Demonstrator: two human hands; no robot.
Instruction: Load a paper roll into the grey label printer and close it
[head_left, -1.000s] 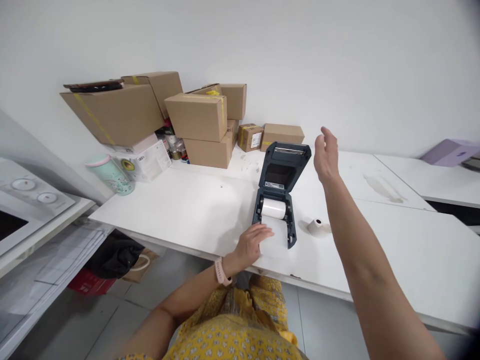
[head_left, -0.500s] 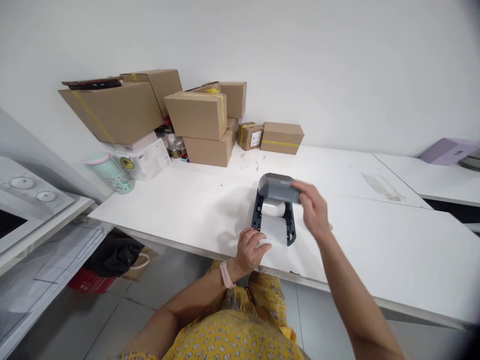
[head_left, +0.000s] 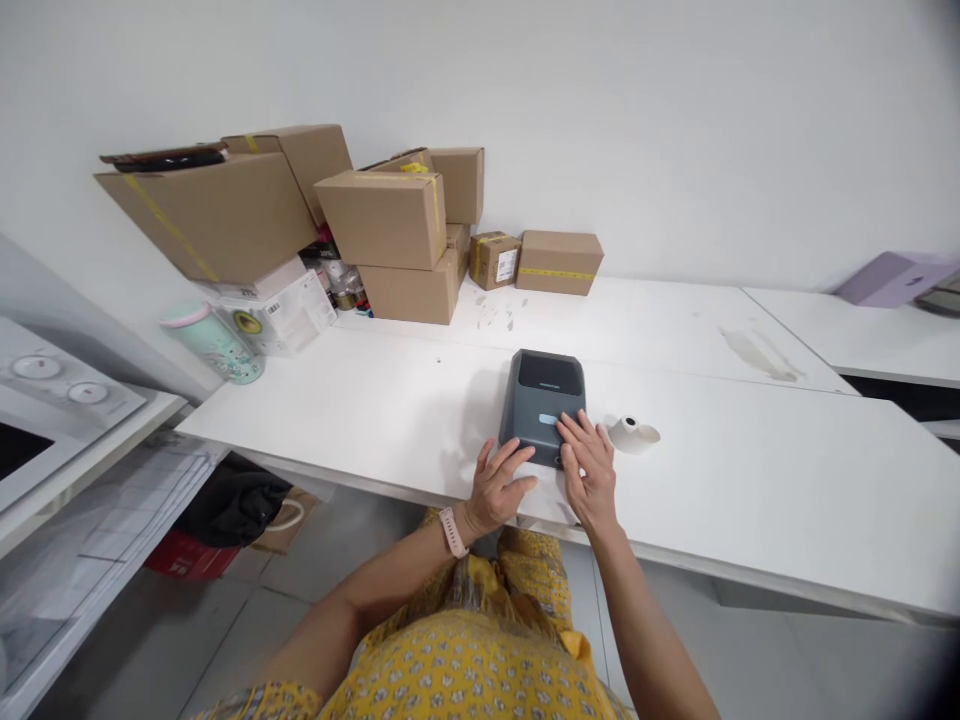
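Observation:
A dark grey printer-like device [head_left: 534, 405] stands on the white table with its lid down. My left hand [head_left: 496, 487], fingers apart, touches its front left corner. The spread fingers of my right hand [head_left: 590, 468] rest on the lid's front right part. White paper [head_left: 550, 482] shows at the device's front edge, between my hands. A small white paper roll [head_left: 628, 432] with a loose end lies to the right of my right hand.
Cardboard boxes [head_left: 386, 220] are stacked at the back left, with two smaller boxes [head_left: 559, 262] beside them. A mint green tumbler [head_left: 219, 345] leans at the left. A purple box [head_left: 892, 278] sits far right, and a white appliance [head_left: 60, 400] stands at the left.
The device's lid has come down over the white roll inside. My right hand has moved down and left onto the lid, bringing the small paper roll into view.

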